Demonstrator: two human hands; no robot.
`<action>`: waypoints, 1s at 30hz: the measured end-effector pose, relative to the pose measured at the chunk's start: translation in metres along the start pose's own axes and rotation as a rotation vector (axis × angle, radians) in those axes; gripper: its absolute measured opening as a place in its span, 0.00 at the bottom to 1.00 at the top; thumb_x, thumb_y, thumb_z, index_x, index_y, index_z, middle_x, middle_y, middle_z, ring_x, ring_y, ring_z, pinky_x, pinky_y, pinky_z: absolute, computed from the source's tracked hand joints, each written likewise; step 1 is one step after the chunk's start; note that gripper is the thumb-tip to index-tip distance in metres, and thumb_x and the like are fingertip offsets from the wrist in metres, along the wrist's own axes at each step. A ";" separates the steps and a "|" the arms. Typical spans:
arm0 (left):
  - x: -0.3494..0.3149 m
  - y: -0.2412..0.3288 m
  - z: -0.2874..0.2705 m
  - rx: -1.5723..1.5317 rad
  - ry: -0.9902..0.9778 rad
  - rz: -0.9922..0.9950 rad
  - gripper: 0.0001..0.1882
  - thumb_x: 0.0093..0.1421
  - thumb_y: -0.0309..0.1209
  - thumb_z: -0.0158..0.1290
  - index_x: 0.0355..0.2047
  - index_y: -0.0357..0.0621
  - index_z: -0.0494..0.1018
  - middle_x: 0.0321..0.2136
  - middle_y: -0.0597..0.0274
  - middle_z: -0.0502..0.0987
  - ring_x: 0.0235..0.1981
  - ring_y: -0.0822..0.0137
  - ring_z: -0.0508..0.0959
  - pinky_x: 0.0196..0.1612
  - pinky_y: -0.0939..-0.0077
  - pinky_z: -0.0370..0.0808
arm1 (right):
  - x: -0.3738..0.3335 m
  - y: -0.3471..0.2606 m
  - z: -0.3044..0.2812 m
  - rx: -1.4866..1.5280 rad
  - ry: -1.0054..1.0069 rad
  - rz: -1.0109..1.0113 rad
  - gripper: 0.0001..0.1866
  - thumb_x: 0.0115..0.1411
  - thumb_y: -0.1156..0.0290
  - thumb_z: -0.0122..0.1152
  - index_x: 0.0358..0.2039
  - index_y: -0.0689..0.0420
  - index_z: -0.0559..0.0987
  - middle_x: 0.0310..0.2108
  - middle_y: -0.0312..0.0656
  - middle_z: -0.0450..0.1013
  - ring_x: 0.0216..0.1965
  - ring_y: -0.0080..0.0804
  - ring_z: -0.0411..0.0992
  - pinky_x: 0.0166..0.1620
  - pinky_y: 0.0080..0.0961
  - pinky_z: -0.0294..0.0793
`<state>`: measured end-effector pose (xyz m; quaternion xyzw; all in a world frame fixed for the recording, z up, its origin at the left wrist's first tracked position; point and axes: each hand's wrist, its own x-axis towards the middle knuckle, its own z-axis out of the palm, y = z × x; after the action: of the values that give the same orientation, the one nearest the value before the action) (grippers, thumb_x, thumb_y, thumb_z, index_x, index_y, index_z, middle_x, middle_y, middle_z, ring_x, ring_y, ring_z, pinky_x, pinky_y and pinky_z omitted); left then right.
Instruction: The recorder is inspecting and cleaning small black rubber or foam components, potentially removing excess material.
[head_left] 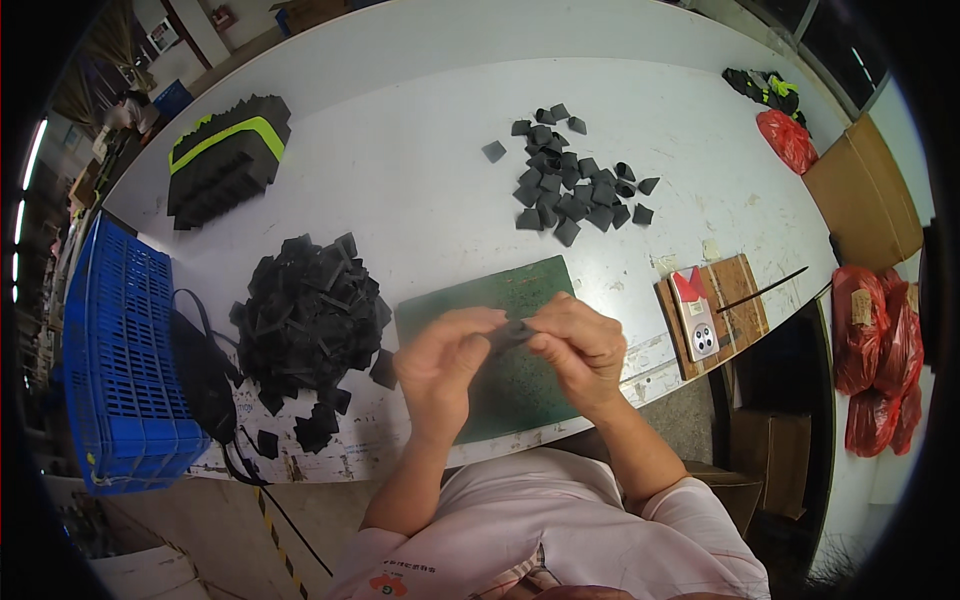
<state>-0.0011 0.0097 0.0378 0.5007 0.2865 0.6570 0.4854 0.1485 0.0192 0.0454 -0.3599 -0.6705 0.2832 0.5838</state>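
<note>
Between my two hands, a small dark grey piece of flexible sheet material (511, 335) is held over a green cutting mat (525, 400). My left hand (443, 368) pinches its left end between thumb and fingers. At the other end, the thumb and curled fingers of my right hand (580, 348) grip it. Fingers cover much of the piece, so its exact shape is hard to make out. To the left lies a heap of flat dark pieces (310, 325). Beyond the mat are scattered similar pieces bent into small open tubes (570, 190).
A blue plastic crate (130, 370) stands at the left, with a black strapped bag (200, 365) beside it. Stacked dark pieces with a yellow-green band (230, 155) sit at the far left. At the right, a phone (700, 335) and a thin dark rod (765, 290) rest on a wooden board (740, 275).
</note>
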 end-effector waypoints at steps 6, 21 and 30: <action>-0.006 -0.006 -0.010 0.090 0.032 -0.088 0.07 0.52 0.20 0.48 0.32 0.32 0.71 0.33 0.53 0.74 0.37 0.67 0.73 0.42 0.76 0.67 | -0.001 0.010 0.003 -0.050 -0.081 -0.006 0.09 0.41 0.80 0.63 0.26 0.62 0.77 0.22 0.41 0.71 0.22 0.31 0.68 0.24 0.22 0.67; -0.016 -0.017 -0.006 -0.104 0.156 -0.252 0.07 0.52 0.16 0.45 0.31 0.34 0.71 0.32 0.54 0.74 0.33 0.72 0.72 0.41 0.81 0.66 | -0.007 0.001 0.011 -0.337 -0.077 -0.119 0.09 0.39 0.82 0.62 0.25 0.61 0.74 0.20 0.41 0.67 0.22 0.34 0.66 0.23 0.26 0.66; -0.066 -0.057 -0.087 1.286 0.570 -0.217 0.19 0.52 0.26 0.49 0.45 0.35 0.63 0.39 0.50 0.68 0.39 0.57 0.70 0.40 0.68 0.67 | 0.021 0.006 -0.022 -0.112 0.209 0.415 0.16 0.58 0.63 0.49 0.25 0.64 0.75 0.15 0.35 0.67 0.16 0.16 0.61 0.20 0.14 0.58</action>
<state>-0.0609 -0.0214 -0.0657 0.4651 0.7816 0.4109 0.0625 0.1695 0.0385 0.0563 -0.5490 -0.5328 0.3206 0.5585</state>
